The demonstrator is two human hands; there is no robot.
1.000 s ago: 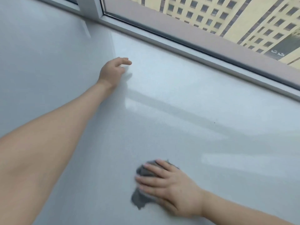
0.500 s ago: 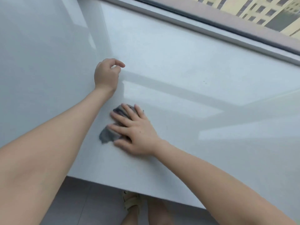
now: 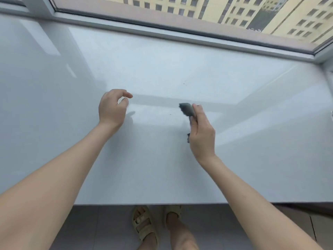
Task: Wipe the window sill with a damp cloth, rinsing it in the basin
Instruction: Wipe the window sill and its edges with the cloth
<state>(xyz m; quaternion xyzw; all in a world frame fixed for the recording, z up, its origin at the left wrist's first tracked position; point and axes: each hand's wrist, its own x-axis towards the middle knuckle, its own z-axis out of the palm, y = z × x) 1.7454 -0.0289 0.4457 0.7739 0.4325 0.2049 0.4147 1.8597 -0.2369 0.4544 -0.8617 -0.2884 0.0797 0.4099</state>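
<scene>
The right hand (image 3: 201, 134) pinches a small grey cloth (image 3: 186, 109) between thumb and fingers. The bunched cloth sticks out past the fingertips over the middle of the glossy white window sill (image 3: 162, 168); I cannot tell whether it touches. The left hand (image 3: 111, 109) hovers well apart, loosely curled and holding nothing. Dark specks (image 3: 183, 83) lie beyond the cloth.

Big window (image 3: 180, 8) right across the top of the frame, its pale frame (image 3: 162, 33) slanting down toward the upper right. Through the glass, cream-yellow tower blocks (image 3: 297, 18) with rows of dark windows. Soft, even daylight coming in. Along the bottom edge, grey floor tiles (image 3: 100, 228) with thin joints.
</scene>
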